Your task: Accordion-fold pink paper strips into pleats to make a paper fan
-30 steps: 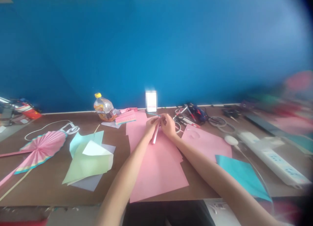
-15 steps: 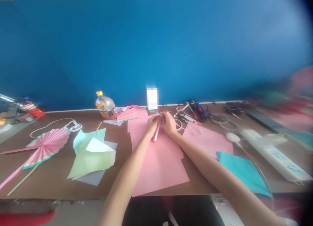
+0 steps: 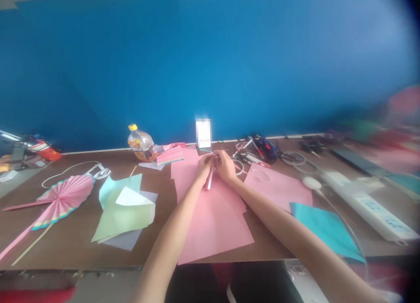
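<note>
Between my two hands is a narrow strip of folded pink paper (image 3: 209,181), its near end poking out toward me. My left hand (image 3: 205,166) grips it from the left side, fingers closed. On the right, my right hand (image 3: 225,165) is closed round its far part, with fingertips meeting those of the left. Both hands rest over large pink paper sheets (image 3: 213,224) lying on the brown table. The far end of the strip is hidden by my fingers.
A pleated pink paper fan (image 3: 65,196) lies at left, beside green and blue sheets (image 3: 126,217). Behind stand a yellow-capped bottle (image 3: 142,145) and a lit phone screen (image 3: 204,133). To the right are cables (image 3: 293,158), a teal sheet (image 3: 324,228) and a white power strip (image 3: 370,209).
Both hands stay nearly in place, still closed on the folded pink paper. The right fingers have shifted very slightly. The whole view has tilted a little.
</note>
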Motion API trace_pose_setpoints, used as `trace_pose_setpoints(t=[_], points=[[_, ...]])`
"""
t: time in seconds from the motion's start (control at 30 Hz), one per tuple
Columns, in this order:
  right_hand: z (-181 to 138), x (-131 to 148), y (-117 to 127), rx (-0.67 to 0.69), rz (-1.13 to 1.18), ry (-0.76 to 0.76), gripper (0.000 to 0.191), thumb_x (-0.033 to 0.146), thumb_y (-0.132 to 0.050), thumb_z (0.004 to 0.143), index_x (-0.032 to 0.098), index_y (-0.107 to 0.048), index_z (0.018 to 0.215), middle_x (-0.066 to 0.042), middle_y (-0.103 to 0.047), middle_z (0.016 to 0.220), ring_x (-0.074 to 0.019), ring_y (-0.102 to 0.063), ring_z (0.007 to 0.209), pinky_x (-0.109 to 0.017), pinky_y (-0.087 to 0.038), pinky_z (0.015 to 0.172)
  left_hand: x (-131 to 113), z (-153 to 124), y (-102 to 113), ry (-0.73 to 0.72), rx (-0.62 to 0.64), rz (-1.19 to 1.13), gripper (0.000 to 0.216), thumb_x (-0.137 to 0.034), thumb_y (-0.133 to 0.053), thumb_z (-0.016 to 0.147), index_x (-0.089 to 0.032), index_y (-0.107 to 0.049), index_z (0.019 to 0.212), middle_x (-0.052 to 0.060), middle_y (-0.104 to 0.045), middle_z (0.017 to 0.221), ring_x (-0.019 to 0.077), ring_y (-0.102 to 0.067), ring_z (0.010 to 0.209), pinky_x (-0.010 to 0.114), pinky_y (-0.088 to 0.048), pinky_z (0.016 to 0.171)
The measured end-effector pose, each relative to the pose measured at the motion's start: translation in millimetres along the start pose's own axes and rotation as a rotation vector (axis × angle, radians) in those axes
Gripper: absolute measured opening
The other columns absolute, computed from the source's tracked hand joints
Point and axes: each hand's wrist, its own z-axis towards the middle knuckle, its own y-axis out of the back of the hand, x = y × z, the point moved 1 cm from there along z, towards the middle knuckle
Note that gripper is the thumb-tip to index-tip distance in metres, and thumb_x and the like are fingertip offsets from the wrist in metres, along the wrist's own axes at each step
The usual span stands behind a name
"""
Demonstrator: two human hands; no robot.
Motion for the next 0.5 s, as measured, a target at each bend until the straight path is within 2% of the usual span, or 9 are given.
trace_pose_setpoints(t=[0.17,0.33,0.5], points=[[-2.0,0.1,-0.6,-0.015,-0.082,0.010,0.031,0.017,-0.039,0.087,0.019,-0.056,0.113,-0.009,-0.065,0.102,-0.0238,-0.059,0.096,-0.034,-0.046,0.081,5.3,2.8,1.5,-0.005,-0.001,-0.004,0.029,-0.039,-0.066,0.077,-0.017,-0.067,0.096,0.007,-0.068,0.100,0.0195,-0.063,0.091,0.032,-0.049,0.080],[-3.8,0.4,-1.1,-0.007,-0.123,0.005,0.031,0.015,-0.038,0.086,0.020,-0.056,0.110,-0.009,-0.065,0.100,-0.0234,-0.059,0.093,-0.032,-0.045,0.075,8.0,3.4,1.4,0.002,-0.016,0.010,0.030,-0.039,-0.065,0.076,-0.017,-0.067,0.095,0.007,-0.068,0.098,0.0183,-0.063,0.088,0.031,-0.048,0.080],[-3.4,-0.3,-1.6,-0.018,-0.100,-0.003,0.033,0.013,-0.037,0.084,0.020,-0.055,0.110,-0.010,-0.063,0.100,-0.0238,-0.057,0.093,-0.034,-0.045,0.075,1.9,0.1,-0.5,-0.026,0.007,0.066,0.026,-0.038,-0.063,0.078,-0.018,-0.067,0.094,0.007,-0.069,0.100,0.0198,-0.062,0.094,0.032,-0.046,0.087]])
